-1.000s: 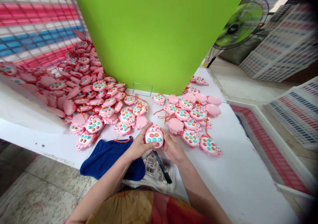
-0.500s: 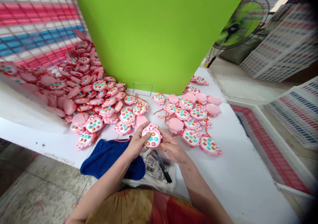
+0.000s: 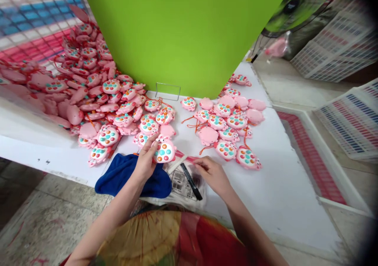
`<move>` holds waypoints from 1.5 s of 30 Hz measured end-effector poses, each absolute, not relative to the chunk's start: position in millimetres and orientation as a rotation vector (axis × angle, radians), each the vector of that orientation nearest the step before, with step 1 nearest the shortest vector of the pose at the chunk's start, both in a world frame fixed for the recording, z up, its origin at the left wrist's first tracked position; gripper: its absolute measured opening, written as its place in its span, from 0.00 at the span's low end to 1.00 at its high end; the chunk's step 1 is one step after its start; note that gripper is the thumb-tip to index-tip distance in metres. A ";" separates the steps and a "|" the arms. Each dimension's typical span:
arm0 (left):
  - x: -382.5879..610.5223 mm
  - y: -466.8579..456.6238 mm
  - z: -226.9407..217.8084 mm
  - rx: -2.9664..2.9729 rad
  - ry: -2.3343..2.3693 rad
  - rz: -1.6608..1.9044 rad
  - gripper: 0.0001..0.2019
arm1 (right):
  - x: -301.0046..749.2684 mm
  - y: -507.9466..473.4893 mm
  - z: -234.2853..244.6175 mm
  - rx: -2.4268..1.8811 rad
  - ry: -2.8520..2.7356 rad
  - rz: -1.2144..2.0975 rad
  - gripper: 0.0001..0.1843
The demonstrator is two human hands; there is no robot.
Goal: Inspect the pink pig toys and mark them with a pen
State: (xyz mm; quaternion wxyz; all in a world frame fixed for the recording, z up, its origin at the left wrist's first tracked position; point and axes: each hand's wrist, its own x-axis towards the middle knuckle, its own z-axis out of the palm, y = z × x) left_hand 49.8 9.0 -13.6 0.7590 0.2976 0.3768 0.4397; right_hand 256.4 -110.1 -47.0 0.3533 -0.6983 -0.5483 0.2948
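Note:
My left hand (image 3: 147, 159) grips a pink pig-shaped toy (image 3: 164, 151) with coloured round buttons, held just above a blue cloth (image 3: 130, 176). My right hand (image 3: 212, 172) rests on the white table (image 3: 280, 187) to the right, fingers curled at the edge of a clear plastic bag with a barcode label (image 3: 180, 183). A black marker (image 3: 191, 181) lies on that bag between my hands. A large heap of the same pink toys (image 3: 88, 89) spreads at the left, and a smaller group (image 3: 228, 126) lies to the right.
A tall bright green panel (image 3: 183, 34) stands at the back of the table, with a small wire stand (image 3: 167, 90) at its foot. A fan (image 3: 295, 10) and white crates (image 3: 351, 116) stand on the floor at the right. Striped crates (image 3: 32, 18) fill the back left.
My right hand has let go of the toy and dropped to the bag. My left hand has carried the toy a little to the left. The camera has tilted down.

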 end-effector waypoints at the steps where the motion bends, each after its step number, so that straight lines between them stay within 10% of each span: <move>1: 47.9 8.9 -13.9 0.649 0.830 0.966 0.28 | 261.2 -113.7 -46.3 -1.839 -1.401 0.730 0.12; 22: 67.5 -39.4 -51.0 0.702 0.710 0.633 0.27 | 296.1 -185.2 -63.8 -2.149 -1.388 0.500 0.13; 34: 68.9 -49.9 -65.7 0.784 0.721 0.748 0.26 | 226.1 -134.7 -29.8 -1.762 -1.164 0.932 0.10; 45: 70.6 -48.5 -58.3 0.739 0.756 0.774 0.27 | 213.5 -128.2 -32.3 -1.846 -1.454 0.543 0.10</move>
